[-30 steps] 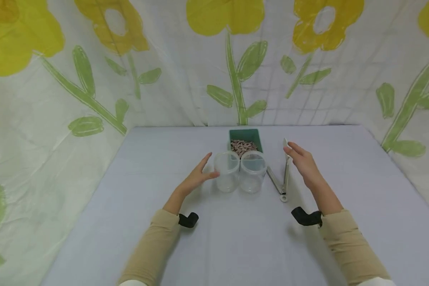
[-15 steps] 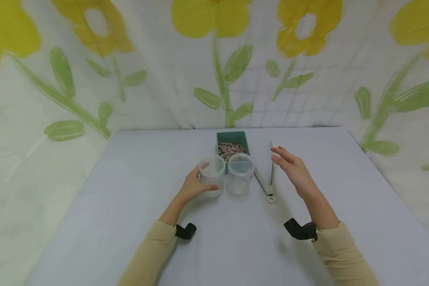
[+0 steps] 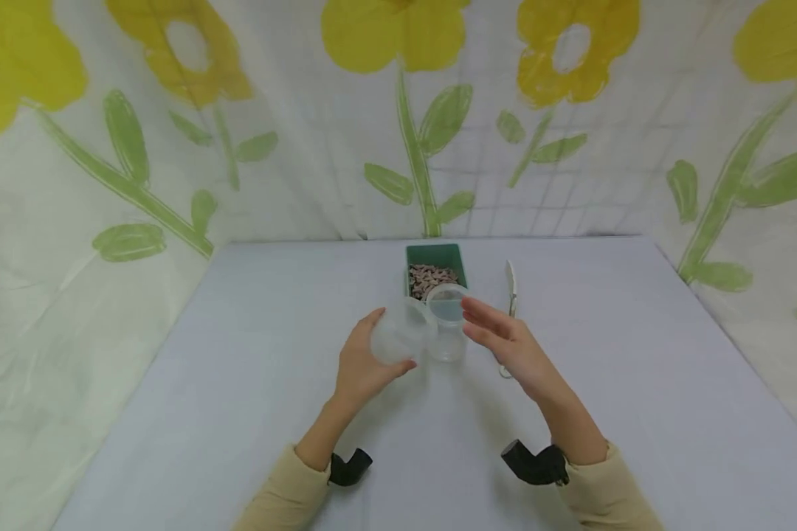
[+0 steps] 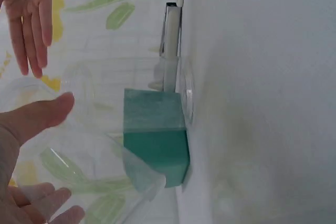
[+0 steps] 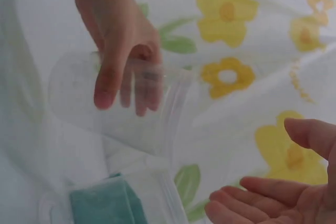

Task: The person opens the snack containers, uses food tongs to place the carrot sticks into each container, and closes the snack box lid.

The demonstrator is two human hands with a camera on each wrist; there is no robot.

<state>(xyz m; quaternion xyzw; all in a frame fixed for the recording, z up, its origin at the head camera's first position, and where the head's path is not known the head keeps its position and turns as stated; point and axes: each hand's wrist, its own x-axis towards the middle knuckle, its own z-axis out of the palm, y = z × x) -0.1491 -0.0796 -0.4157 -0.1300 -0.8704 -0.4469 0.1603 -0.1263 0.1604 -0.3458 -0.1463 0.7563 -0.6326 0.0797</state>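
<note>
My left hand (image 3: 359,369) grips a clear plastic jar (image 3: 397,339) round its side, thumb near, fingers on the far left. The jar is raised off the table and tilted, its mouth to the right. A second clear jar (image 3: 447,343) stands upright just right of it. My right hand (image 3: 518,350) hovers beside the standing jar's rim, fingers extended and holding nothing. In the right wrist view, the left thumb and fingers wrap the tilted jar (image 5: 126,98), and the right palm (image 5: 294,203) lies to one side, apart from it.
Behind the jars sits a green rectangular tub (image 3: 415,254) with many small brownish pieces in it. Metal tongs (image 3: 511,280) lie to the right, partly hidden by my right hand. A flower-printed sheet (image 3: 305,177) hangs at the table's back edge.
My left hand has closed round the left jar, lifted it and tipped it to the right. My right hand has moved left, from beside the tongs to near the standing jar.
</note>
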